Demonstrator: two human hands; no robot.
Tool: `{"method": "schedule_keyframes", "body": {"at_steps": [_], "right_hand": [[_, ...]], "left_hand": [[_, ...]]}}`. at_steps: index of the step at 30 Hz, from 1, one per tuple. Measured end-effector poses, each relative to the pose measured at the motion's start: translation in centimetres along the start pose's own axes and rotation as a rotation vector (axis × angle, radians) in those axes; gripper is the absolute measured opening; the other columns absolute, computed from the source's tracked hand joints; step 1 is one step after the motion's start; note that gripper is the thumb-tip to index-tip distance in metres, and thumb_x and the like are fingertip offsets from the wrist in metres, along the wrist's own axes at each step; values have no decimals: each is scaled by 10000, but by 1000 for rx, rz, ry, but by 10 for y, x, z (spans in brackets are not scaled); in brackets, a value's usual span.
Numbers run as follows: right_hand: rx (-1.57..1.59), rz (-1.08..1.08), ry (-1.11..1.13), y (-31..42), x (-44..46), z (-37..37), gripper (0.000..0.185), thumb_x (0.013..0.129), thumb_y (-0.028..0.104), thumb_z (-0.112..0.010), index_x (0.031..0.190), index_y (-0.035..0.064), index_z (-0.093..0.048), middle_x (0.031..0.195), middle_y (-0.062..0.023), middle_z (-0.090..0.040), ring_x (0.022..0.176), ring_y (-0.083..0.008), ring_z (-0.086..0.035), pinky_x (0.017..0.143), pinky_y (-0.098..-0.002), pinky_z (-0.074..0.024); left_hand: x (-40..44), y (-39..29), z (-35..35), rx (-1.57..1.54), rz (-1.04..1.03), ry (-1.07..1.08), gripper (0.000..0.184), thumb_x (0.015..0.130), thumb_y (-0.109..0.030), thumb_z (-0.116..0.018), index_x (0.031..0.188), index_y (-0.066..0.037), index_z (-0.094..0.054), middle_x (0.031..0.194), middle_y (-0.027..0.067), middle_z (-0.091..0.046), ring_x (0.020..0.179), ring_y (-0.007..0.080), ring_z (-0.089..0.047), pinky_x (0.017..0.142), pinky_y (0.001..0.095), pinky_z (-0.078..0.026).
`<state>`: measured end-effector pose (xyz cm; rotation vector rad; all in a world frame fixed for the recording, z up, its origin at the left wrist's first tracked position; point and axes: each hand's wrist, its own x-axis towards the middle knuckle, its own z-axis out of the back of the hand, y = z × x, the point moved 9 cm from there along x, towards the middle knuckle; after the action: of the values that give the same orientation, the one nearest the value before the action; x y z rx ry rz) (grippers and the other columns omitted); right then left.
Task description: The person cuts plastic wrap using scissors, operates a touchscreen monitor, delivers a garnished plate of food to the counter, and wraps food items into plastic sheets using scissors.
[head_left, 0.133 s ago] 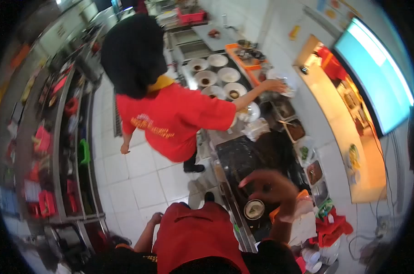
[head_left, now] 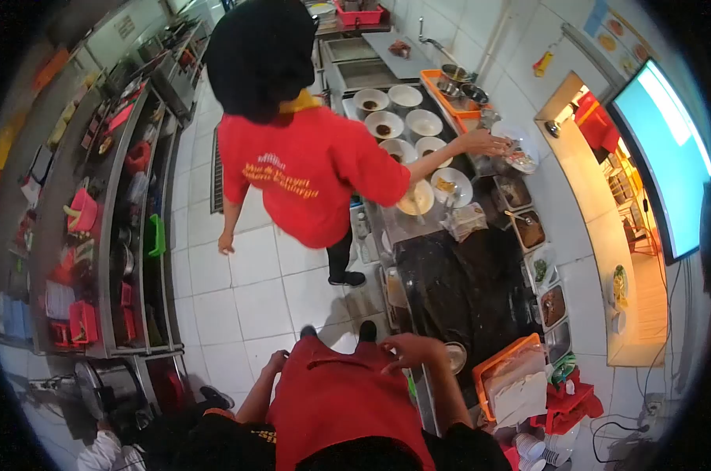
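Observation:
My left hand (head_left: 275, 363) hangs at the left side of my red apron (head_left: 344, 400); its fingers are too small and partly hidden to read. Beside the apron's right edge is my right hand (head_left: 410, 352), fingers bent and apart, with nothing visible in it. A small round bowl (head_left: 456, 358) rests on the counter just past my right wrist, partly covered by the forearm. The dark worktop (head_left: 465, 275) stretches ahead of that hand. An orange tray (head_left: 489, 369) with pale sheets stands to the right of my right forearm.
A co-worker in a red shirt (head_left: 293, 180) stands ahead, one hand (head_left: 485, 143) at a plate (head_left: 520, 149). Several white bowls (head_left: 424, 123) stand on the counter. Metal food containers (head_left: 553, 306) line the wall side. Stocked shelves (head_left: 104, 220) run along the left; tiled floor (head_left: 246, 282) lies between.
My right hand has drawn back from over the small bowl and worktop to beside my apron. The view has shifted, so the scene sits further right. The co-worker's arm stays extended.

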<state>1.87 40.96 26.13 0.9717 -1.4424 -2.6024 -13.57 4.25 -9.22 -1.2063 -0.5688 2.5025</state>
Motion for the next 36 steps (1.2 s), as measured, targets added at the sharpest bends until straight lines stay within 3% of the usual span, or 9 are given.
{"method": "schedule_keyframes", "body": {"at_steps": [11, 15, 17, 18, 20, 23, 25, 28, 36], "right_hand": [[525, -787, 432, -82, 118, -183, 1121, 610, 603, -856, 1473, 75, -375, 1406, -259, -467, 1164, -401, -585, 837, -553, -560], [655, -944, 451, -82, 117, -224, 1133, 646, 667, -799, 1501, 94, -326, 1477, -285, -362, 1183, -468, -551, 851, -569, -550], [1030, -767, 149, -64, 124, -220, 1120, 676, 720, -738, 1503, 92, -318, 1519, -277, -295, 1190, -494, -534, 870, -565, -542], [1032, -787, 95, -82, 123, -229, 998, 755, 690, -692, 1456, 51, -382, 1366, -208, -516, 1114, -362, -615, 781, -460, -588], [1016, -845, -40, -106, 106, -247, 934, 756, 675, -702, 1400, 46, -454, 1326, -207, -554, 1048, -342, -650, 750, -456, -591], [819, -954, -252, -139, 80, -265, 761, 777, 619, -713, 1260, 45, -583, 1141, -159, -646, 880, -262, -692, 669, -420, -591], [659, -1009, -325, -154, 74, -263, 654, 796, 578, -713, 1176, 51, -639, 996, -112, -701, 778, -202, -700, 619, -387, -588], [817, -960, -281, -161, 101, -247, 448, 809, 525, -715, 931, 94, -715, 768, -38, -682, 646, -155, -662, 571, -349, -552], [310, -499, -520, -158, 275, 36, 574, 847, 513, -692, 1164, 36, -656, 964, -104, -704, 808, -178, -681, 701, -316, -540]], "left_hand": [[-59, 161, 59, -164, 11, 23, 422, 830, -387, -703, 1016, -8, -711, 886, 189, -729, 810, 272, -713, 729, 385, -557], [-59, 239, 91, -529, 424, 167, 249, 906, -229, -631, 1039, -22, -671, 843, 104, -717, 728, 249, -714, 594, 390, -560], [-56, 261, 111, -593, 552, 247, 261, 923, -218, -594, 1104, -32, -625, 900, 108, -717, 695, 257, -708, 571, 396, -564], [-44, 272, 120, -574, 592, 291, 265, 931, -210, -576, 1129, -35, -604, 911, 113, -715, 682, 245, -708, 542, 366, -561], [-5, 269, 137, -414, 542, 334, 261, 932, -217, -570, 1104, -25, -617, 914, 115, -715, 660, 252, -700, 520, 378, -550], [104, 209, 167, -556, 175, 289, 197, 871, -229, -650, 873, -36, -688, 739, 109, -688, 564, 216, -653, 468, 372, -537], [147, 104, 218, 90, -135, 94, 285, 911, -261, -590, 963, 9, -664, 798, 130, -713, 633, 216, -691, 584, 357, -565], [192, -32, 268, -258, -396, 8, 322, 957, -282, -579, 1007, 25, -662, 869, 161, -725, 747, 245, -718, 645, 365, -582], [256, -210, 351, -263, -491, 125, 217, 943, -189, -613, 1037, 7, -633, 874, 107, -680, 732, 198, -689, 635, 303, -589]]}}
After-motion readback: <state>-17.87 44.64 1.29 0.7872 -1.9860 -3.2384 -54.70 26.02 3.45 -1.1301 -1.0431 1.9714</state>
